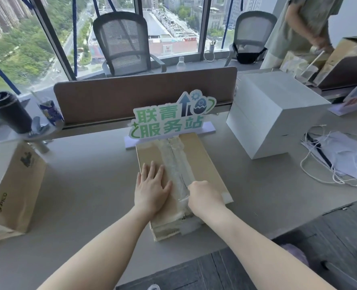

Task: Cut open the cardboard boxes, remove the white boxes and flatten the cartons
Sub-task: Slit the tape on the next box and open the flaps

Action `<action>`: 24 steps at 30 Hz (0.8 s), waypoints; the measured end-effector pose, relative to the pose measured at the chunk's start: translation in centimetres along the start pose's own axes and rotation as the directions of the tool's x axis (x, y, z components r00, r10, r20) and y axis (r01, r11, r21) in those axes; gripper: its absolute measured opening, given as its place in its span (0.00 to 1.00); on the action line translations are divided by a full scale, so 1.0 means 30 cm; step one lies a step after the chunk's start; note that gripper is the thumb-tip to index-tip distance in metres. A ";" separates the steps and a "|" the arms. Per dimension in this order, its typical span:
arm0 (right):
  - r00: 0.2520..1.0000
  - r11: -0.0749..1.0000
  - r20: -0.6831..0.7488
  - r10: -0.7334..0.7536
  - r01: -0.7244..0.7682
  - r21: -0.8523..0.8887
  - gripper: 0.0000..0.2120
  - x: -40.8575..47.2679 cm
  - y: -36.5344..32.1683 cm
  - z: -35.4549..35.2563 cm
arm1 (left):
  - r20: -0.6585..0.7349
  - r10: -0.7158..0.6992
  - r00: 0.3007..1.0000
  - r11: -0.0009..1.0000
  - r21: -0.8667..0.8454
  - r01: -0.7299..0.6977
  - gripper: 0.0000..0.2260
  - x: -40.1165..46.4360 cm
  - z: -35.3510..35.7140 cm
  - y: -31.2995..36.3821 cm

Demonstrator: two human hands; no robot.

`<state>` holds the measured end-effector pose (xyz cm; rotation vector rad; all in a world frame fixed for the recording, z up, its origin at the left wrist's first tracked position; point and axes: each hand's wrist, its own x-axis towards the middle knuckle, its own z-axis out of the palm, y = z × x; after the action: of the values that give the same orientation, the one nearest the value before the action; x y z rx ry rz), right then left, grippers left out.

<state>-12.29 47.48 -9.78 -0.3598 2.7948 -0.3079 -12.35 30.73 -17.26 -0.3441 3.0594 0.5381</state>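
Left hand (151, 186) flat, fingers spread, pressing carton (202, 162) top left of tape seam (177, 162), right hand (205, 195) fisted on seam, held tool unseen, carton closed before sign (169, 120), white boxes (271, 114) right of it

We see a matt brown cardboard box (198, 164) on the smooth, matt grey desk (85, 185), its centre seam covered by glossy, wrinkled clear tape (176, 155). Right of the box sit smooth white boxes (271, 114) with a faint sheen. Behind it stands a matt brown divider (110, 97).
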 end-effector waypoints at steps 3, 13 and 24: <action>0.999 0.999 -0.012 -0.035 0.035 0.003 0.10 -0.046 0.028 0.013 | -0.024 -0.007 1.000 1.000 0.004 0.007 0.29 0.002 0.003 -0.002; 0.999 0.999 -0.016 0.038 -0.038 -0.009 0.16 -0.145 0.048 0.056 | -0.028 0.003 1.000 1.000 -0.031 -0.004 0.30 -0.006 0.007 0.002; 0.984 0.990 -0.116 0.133 -0.137 -0.027 0.20 -0.260 0.016 0.122 | 0.007 0.042 0.999 0.997 -0.065 -0.041 0.30 0.006 0.013 -0.013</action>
<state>-4.01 49.47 -11.20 -0.1642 2.9217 -0.2562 -12.44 30.46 -17.78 -0.2794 3.0523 0.6395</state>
